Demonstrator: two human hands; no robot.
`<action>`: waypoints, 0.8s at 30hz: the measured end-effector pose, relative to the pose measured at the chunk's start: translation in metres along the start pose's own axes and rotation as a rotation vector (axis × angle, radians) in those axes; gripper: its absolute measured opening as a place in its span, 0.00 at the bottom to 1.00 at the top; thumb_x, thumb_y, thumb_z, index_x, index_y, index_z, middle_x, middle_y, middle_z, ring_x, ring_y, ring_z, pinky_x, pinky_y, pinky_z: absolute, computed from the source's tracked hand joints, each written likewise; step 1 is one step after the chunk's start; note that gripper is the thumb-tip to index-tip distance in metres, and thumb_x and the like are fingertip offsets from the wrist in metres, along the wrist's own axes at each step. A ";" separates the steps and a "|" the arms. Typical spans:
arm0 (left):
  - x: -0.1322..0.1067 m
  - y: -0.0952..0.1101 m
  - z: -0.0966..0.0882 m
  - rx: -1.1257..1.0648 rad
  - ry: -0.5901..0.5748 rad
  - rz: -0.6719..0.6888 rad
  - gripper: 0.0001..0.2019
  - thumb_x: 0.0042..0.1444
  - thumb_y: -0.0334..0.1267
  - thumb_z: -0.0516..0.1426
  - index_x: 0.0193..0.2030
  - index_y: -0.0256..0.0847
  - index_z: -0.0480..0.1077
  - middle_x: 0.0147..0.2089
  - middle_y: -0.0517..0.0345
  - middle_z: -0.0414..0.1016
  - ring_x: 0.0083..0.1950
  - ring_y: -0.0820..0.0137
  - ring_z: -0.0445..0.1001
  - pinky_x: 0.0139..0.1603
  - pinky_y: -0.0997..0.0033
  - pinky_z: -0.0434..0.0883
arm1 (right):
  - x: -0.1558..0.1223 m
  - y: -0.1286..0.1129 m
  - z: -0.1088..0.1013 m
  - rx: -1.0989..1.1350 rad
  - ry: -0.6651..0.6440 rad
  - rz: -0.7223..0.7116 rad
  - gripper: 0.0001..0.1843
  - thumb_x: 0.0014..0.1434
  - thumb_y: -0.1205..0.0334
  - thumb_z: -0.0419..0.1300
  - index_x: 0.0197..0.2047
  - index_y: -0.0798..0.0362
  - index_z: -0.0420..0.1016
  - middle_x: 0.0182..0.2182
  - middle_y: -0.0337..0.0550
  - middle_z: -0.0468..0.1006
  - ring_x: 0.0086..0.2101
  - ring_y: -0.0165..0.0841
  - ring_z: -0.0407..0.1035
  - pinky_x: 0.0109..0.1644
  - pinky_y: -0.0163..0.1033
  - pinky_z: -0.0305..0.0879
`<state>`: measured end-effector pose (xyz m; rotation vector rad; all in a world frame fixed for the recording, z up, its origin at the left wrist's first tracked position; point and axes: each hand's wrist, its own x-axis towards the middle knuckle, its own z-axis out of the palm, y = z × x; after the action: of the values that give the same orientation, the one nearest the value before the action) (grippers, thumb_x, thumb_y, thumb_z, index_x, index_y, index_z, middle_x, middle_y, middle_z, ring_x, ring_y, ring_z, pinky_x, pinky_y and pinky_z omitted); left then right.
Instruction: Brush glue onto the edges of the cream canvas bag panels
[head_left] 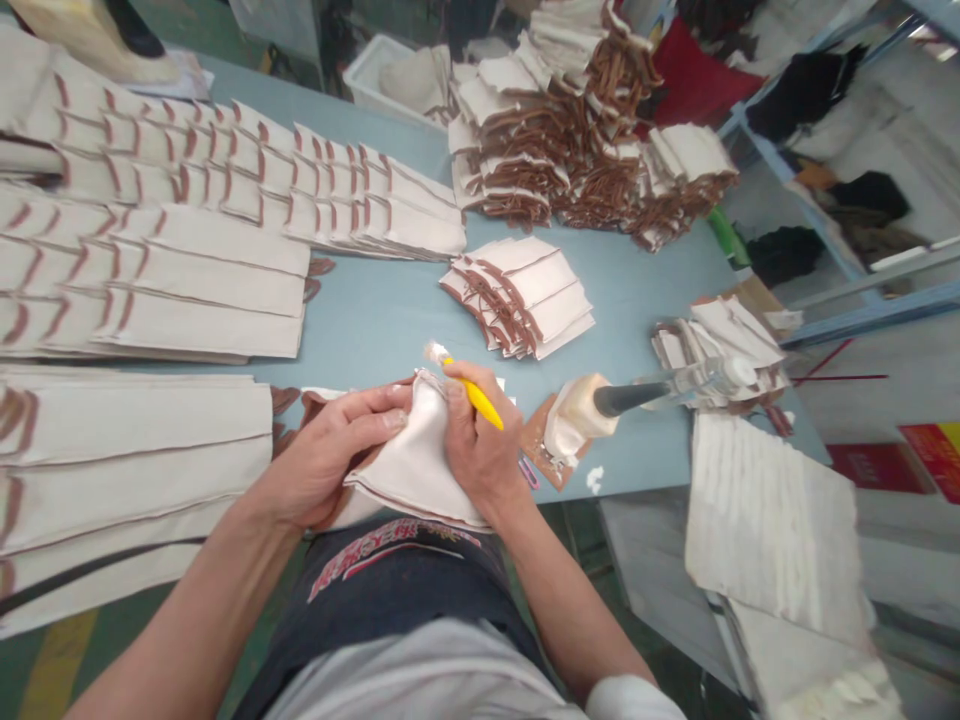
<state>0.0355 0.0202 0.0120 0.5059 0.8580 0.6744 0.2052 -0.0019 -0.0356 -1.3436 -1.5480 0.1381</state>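
Dark apron (pixel 397 590) (red lettering (pixel 367 558))

Large pinkish-red lettering (pixel 364 566) is running across the dark navy cloth apron (pixel 337 630), but its stylised characters are staying too blurred to read. At the far right, a bright red-and-yellow rectangular sign (pixel 935 458) and a dark red rectangular panel (pixel 879 468) are showing only faint, illegible marks.

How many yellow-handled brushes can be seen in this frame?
1. The yellow brush is in the right hand, beside the white fabric piece that the left hand holds. Others could be hidden behind the fabric stacks.
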 end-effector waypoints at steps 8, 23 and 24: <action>-0.011 -0.016 -0.041 0.443 -0.110 0.122 0.24 0.66 0.63 0.65 0.49 0.42 0.90 0.43 0.49 0.90 0.41 0.61 0.84 0.43 0.71 0.79 | 0.005 0.027 -0.003 -0.070 0.086 0.138 0.21 0.82 0.51 0.51 0.49 0.51 0.82 0.43 0.48 0.88 0.42 0.37 0.83 0.48 0.40 0.78; -0.027 -0.015 -0.029 1.089 -0.010 0.648 0.12 0.67 0.38 0.56 0.29 0.45 0.70 0.26 0.65 0.72 0.27 0.70 0.69 0.30 0.72 0.65 | 0.010 0.016 -0.029 0.327 0.239 0.484 0.24 0.76 0.36 0.56 0.41 0.49 0.76 0.21 0.29 0.69 0.20 0.28 0.62 0.26 0.33 0.59; -0.027 -0.014 -0.031 1.086 0.013 0.670 0.11 0.65 0.38 0.56 0.30 0.45 0.71 0.28 0.64 0.74 0.28 0.69 0.71 0.32 0.71 0.66 | 0.012 0.010 -0.033 0.422 0.233 0.522 0.26 0.75 0.34 0.57 0.39 0.48 0.75 0.19 0.27 0.66 0.18 0.27 0.59 0.23 0.32 0.55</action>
<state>0.0024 -0.0046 -0.0009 1.8214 1.0324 0.7693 0.2383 -0.0058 -0.0202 -1.3337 -0.8846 0.5783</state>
